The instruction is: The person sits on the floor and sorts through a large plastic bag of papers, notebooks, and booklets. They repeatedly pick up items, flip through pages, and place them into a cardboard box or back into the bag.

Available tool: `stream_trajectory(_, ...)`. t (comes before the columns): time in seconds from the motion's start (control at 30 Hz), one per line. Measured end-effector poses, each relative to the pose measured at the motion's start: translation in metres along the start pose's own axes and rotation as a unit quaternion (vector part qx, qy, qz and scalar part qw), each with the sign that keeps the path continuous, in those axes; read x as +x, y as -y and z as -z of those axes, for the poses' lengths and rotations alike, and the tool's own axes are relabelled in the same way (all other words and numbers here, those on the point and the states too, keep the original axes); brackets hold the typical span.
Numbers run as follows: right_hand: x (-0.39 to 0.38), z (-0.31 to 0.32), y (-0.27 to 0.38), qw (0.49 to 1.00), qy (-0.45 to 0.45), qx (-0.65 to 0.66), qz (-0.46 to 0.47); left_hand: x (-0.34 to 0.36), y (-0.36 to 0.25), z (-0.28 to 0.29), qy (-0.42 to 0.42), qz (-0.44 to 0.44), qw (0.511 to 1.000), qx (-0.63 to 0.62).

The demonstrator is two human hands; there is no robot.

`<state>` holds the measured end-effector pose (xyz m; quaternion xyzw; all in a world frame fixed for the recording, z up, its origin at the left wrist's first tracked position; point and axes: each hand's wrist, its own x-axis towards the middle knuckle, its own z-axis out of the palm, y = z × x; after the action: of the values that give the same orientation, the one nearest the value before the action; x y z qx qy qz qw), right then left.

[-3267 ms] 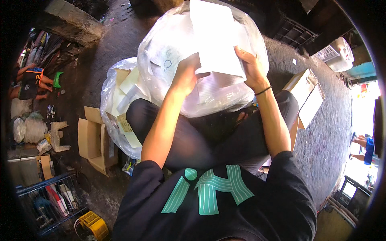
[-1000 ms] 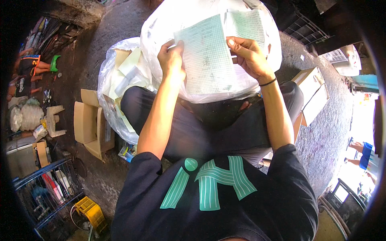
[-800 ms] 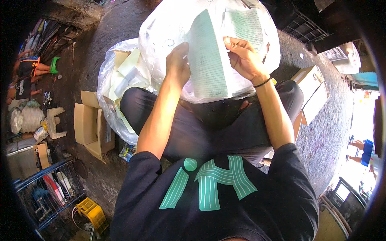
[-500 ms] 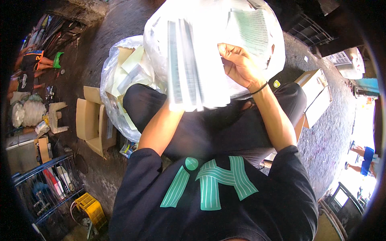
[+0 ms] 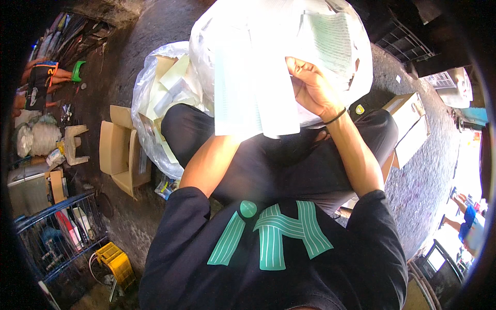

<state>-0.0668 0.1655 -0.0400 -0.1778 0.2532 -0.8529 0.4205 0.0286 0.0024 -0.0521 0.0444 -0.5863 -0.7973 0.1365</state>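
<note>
Legs of person in dark shorts [image 5: 44, 74] at far left, near stacked rods [image 5: 57, 33]. Lower down, blue metal rack [image 5: 57, 206], then yellow plastic piece [image 5: 118, 262]. Next, cardboard box [image 5: 112, 147], flaps open, on dark floor [image 5: 116, 209]. Just right of it, smaller clear plastic bag [image 5: 143, 93] with loose papers inside, beside bent left knee. Left hand hidden behind pale paper [image 5: 237, 93]; cannot tell its grip. Paper upright above lap, in front of larger clear plastic bag [image 5: 202, 57], washed out by glare; one folded sheet or two, cannot tell. Right hand [image 5: 310, 85] at paper's right edge, fingers curled toward thumb; cannot tell if pinching paper. Black band [image 5: 336, 116] around right wrist. Greenish printed sheet [image 5: 328, 44] inside larger bag, beyond right hand. Past right knee, second cardboard box [image 5: 411, 124], tilted. Far right, person in blue shorts [image 5: 468, 219].
</note>
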Motion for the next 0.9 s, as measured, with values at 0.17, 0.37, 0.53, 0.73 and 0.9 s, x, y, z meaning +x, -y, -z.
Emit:
stream_trajectory(0.17,0.000,-0.002,0.001,1.000,-0.010,0.008,-0.009,0.002,0.001,0.000,-0.008,0.000,1.000,-0.007)
stream_trajectory(0.37,0.000,-0.004,0.001,1.000,-0.019,0.011,-0.009,0.003,0.001,-0.003,-0.017,-0.005,1.000,-0.011)
stream_trajectory(0.53,0.000,0.002,0.003,0.997,-0.039,-0.066,0.016,0.002,0.000,-0.001,-0.027,0.003,0.999,-0.027)
stream_trajectory(0.73,-0.015,0.031,0.069,0.989,-0.094,-0.076,0.089,0.006,-0.001,0.002,-0.047,0.009,0.998,-0.046)
stream_trajectory(0.9,-0.039,0.052,0.130,0.973,-0.084,-0.008,0.214,0.028,-0.004,0.017,-0.048,-0.079,0.972,0.217)
